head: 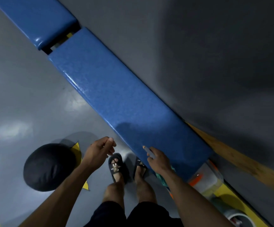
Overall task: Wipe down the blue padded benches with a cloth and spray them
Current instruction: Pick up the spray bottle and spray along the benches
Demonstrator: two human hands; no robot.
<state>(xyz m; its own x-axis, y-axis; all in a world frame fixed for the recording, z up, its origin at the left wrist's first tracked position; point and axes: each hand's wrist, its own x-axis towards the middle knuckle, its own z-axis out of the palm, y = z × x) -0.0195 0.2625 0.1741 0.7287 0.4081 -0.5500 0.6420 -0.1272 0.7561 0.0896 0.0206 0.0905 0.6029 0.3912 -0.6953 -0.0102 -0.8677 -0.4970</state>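
Note:
A long blue padded bench [116,95] runs diagonally from upper left to lower right, with a second blue pad [38,18] beyond a gap. My right hand [158,161] sits at the bench's near edge by its lower end. One finger points along the pad, and a teal cloth [163,176] shows under the palm and wrist, apparently gripped. My left hand [100,150] hovers over the floor left of the bench, fingers loosely curled around nothing. A blurred clear bottle with orange parts [206,179] stands at the bench's end.
A grey wall [198,46] rises behind the bench, with a wooden strip [241,163] at lower right. A round black object [48,167] lies on the glossy grey floor to my left. My sandalled feet [116,166] stand against the bench. Yellow floor markings [241,208] border the lower right.

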